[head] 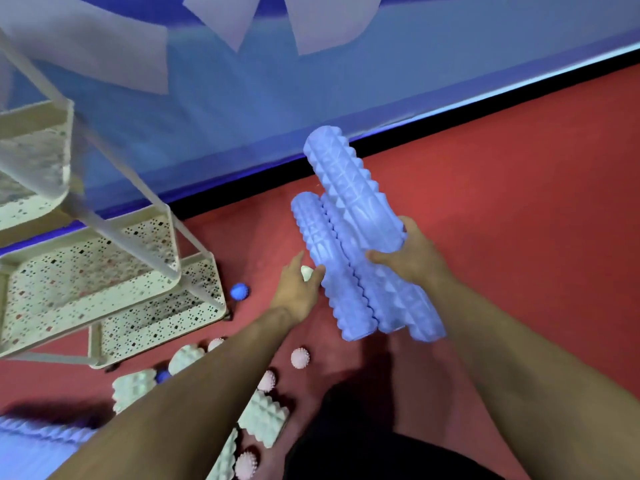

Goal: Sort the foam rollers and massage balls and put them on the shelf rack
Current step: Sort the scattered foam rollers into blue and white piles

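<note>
Three blue ridged foam rollers are bunched together above the red floor. My right hand [407,252] grips the upper roller [349,181] near its lower end. My left hand [299,287] touches the leftmost blue roller [329,271] with straight fingers along its side. A third blue roller [401,299] lies under the other two. The cream perforated shelf rack [93,271] stands at the left with bare tiers. Pale green rollers [265,419] and pink spiky balls [299,357] lie on the floor below my left arm. A blue ball [239,291] sits by the rack's corner.
A blue wall [242,116] with a black skirting runs behind the red floor. Another blue roller's edge [41,441] shows at the bottom left. A second blue ball [162,375] lies among the green rollers. A pale ball [306,273] peeks out behind my left hand.
</note>
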